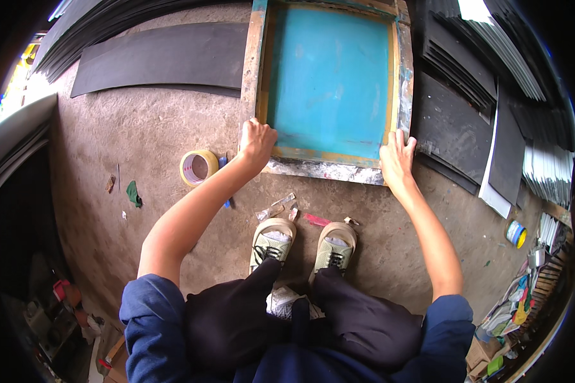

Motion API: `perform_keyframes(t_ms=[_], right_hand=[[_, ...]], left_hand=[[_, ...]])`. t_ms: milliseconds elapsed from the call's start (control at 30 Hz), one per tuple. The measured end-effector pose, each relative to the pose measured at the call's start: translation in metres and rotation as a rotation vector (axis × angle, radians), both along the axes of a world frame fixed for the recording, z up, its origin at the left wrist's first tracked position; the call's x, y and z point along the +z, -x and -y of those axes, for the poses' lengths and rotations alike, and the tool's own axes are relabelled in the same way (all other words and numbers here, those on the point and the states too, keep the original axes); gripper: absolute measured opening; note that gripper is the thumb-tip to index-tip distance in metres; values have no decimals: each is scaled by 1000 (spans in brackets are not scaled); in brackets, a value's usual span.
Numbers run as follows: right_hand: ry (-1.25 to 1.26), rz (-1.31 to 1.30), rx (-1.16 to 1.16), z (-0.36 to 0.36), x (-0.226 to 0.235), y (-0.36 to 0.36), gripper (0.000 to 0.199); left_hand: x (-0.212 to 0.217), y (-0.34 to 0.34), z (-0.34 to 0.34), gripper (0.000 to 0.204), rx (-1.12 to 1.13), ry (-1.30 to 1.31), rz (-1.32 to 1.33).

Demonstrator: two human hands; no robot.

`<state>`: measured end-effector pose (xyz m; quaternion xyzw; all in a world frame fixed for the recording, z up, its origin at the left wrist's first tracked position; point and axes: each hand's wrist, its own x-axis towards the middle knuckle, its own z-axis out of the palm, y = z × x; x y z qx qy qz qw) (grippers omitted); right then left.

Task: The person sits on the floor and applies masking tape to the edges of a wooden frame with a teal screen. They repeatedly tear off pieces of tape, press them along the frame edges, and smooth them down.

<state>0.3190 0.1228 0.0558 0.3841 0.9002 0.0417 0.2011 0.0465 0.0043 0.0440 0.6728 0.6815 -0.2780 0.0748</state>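
Note:
A wooden screen-printing frame [255,70] with a turquoise mesh [332,76] lies flat on the concrete floor in front of my feet. My left hand [257,142] grips its near left corner, fingers curled over the paint-stained wood. The near right corner is held by my right hand [396,156], fingers spread over the edge. Both forearms reach forward from my blue sleeves. My two pale sneakers [303,242] stand just short of the frame.
A roll of yellowish tape [199,167] lies left of my left hand. Dark sheets are stacked at the back left [166,57] and at the right [466,108]. A small tape roll [516,233] and assorted clutter sit at the right edge. Scraps litter the floor.

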Motion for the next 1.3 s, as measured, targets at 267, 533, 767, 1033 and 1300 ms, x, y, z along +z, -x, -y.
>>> perform_keyframes(t_ms=[267, 533, 767, 1033, 1300], right_hand=[[-28, 157, 43, -3, -6, 5, 20], [-14, -399, -72, -11, -8, -24, 43], [89, -977, -280, -18, -53, -51, 55], [58, -1004, -334, -15, -60, -50, 54], [97, -1075, -354, -16, -59, -47, 53]], left_hand=[[-10, -4, -1, 6, -30, -17, -128], [2, 20, 0, 29, 18, 76, 148], [-2, -14, -43, 43, -675, -314, 624], [-39, -76, -91, 50, -1133, -367, 801], [-42, -119, -109, 42, -1035, -252, 981]])
